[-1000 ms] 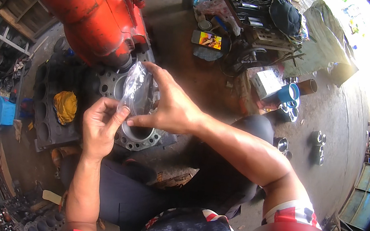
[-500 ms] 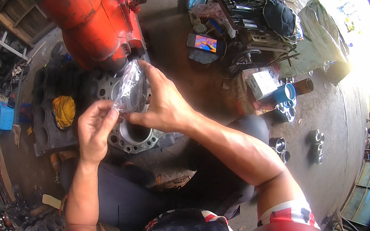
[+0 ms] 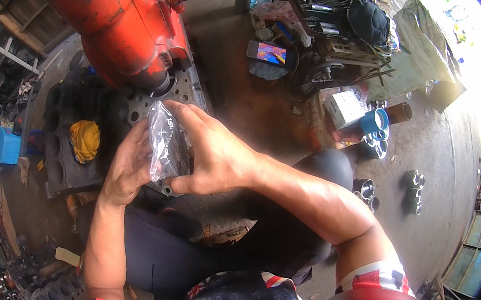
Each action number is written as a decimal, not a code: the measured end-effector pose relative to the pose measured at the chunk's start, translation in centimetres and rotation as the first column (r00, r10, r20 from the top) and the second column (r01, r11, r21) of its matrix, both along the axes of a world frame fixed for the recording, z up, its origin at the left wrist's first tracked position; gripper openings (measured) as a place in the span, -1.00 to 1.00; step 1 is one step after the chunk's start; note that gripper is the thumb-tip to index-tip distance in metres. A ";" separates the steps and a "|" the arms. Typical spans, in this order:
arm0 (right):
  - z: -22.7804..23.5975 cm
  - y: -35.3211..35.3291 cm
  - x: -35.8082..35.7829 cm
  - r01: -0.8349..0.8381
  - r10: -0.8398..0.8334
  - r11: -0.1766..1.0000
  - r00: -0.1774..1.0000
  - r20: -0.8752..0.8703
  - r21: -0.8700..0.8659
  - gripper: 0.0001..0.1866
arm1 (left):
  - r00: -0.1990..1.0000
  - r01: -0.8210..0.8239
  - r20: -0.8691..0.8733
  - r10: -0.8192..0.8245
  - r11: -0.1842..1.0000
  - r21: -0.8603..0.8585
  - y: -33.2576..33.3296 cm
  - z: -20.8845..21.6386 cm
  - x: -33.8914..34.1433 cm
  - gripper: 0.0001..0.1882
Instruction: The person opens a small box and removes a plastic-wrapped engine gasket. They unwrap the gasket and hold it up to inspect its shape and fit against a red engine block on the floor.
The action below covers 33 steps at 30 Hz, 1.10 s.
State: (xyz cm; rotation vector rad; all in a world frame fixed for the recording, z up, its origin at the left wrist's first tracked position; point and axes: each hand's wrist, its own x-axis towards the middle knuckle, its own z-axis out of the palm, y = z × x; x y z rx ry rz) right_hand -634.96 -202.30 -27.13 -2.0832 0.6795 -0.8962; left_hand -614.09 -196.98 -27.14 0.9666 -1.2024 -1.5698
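Note:
Between my hands is a clear plastic bag [image 3: 162, 147], crinkled and shiny, with dark, seemingly round parts inside that I cannot make out well. My right hand [image 3: 218, 154] grips its right side, fingers over the top and thumb at the lower edge. On the other side, my left hand [image 3: 127, 170] holds the bag, its fingertips partly hidden behind the plastic. Below the bag lies a grey metal engine block [image 3: 195, 86] with bolt holes, its large bores mostly covered by my hands.
A red boring machine [image 3: 120, 28] stands over the block. Left of it, a yellow cloth [image 3: 84, 140] rests on a darker engine block [image 3: 56, 165]. A phone [image 3: 268, 53], a blue cylinder [image 3: 372, 121] and a tool-laden bench [image 3: 342, 27] are farther right. Metal cylinders [image 3: 414, 191] stand on the floor.
The bag has come down and nearer to me, turned so its flat side shows more. My left hand has moved from pinching its lower corner to holding its side.

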 end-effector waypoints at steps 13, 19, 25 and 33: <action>0.8 0.0 -0.8 -0.074 0.071 0.996 0.996 0.053 0.057 0.13 | 0.997 -0.049 0.061 0.055 0.995 -0.092 -0.2 0.0 -0.9 0.26; 0.5 -0.3 -0.7 -0.052 0.050 0.996 0.998 0.034 0.067 0.17 | 0.994 -0.018 0.110 0.026 0.997 -0.070 0.0 -0.3 -0.1 0.30; -0.3 0.0 -0.4 0.153 -0.155 0.986 0.988 0.027 0.065 0.17 | 0.982 -0.141 0.102 0.157 0.979 -0.145 0.8 -0.9 -0.8 -0.30; -0.5 -0.3 0.1 0.276 -0.259 0.952 0.957 -0.128 0.136 0.13 | 0.908 -0.283 0.273 0.319 0.945 -0.163 0.6 -0.7 -0.5 -0.86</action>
